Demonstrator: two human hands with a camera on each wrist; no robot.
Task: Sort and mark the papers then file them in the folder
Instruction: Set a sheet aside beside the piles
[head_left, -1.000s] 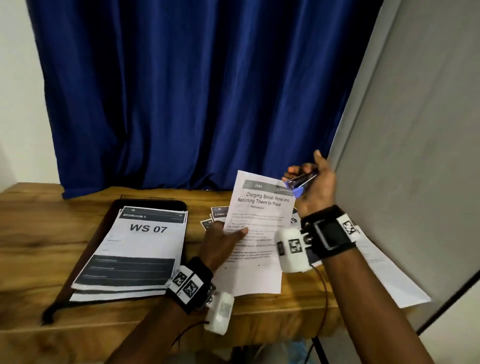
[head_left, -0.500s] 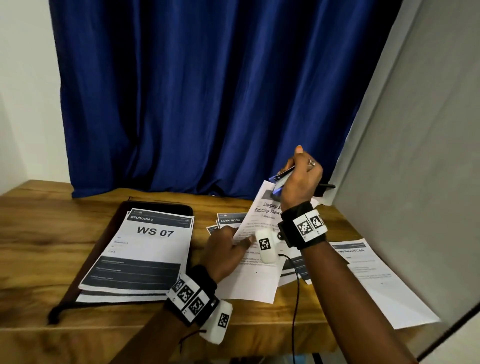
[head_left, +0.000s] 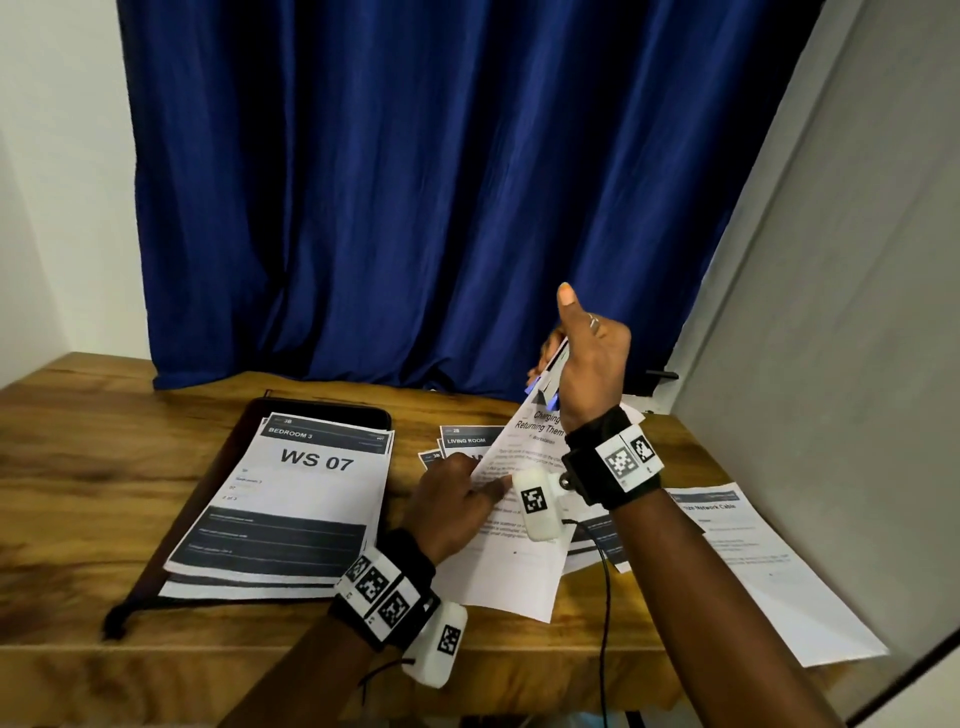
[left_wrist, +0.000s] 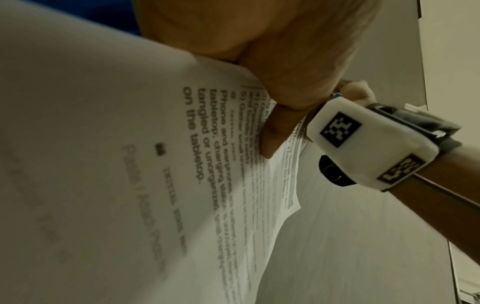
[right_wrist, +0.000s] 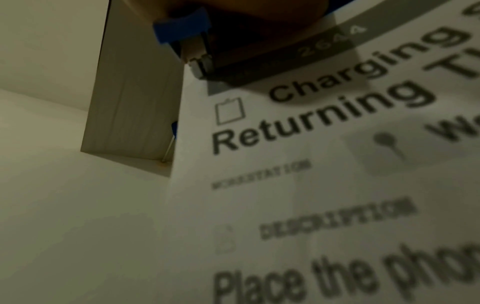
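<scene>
Hands: left hand (head_left: 451, 503) pinching sheet (head_left: 511, 564); right hand (head_left: 589, 364) gripping stapler (head_left: 549, 375).
Sheet title: "Charging… Returning Them".
Stack (head_left: 291, 501): "BEDROOM 3", "WS 07".

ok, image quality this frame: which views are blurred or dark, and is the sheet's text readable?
Head view: well lit, sharp; "WS 07" on the stack reads clearly. Left wrist view: dim, greenish; the sheet is blurred toward the near edge, mid lines partly legible. Right wrist view: dim; "Returning" is readable on the sheet, lower text soft, the stapler in shadow.

Head view looks down over the table (head_left: 104, 467); both wrist views sit close against the same held sheet (head_left: 519, 571).
</scene>
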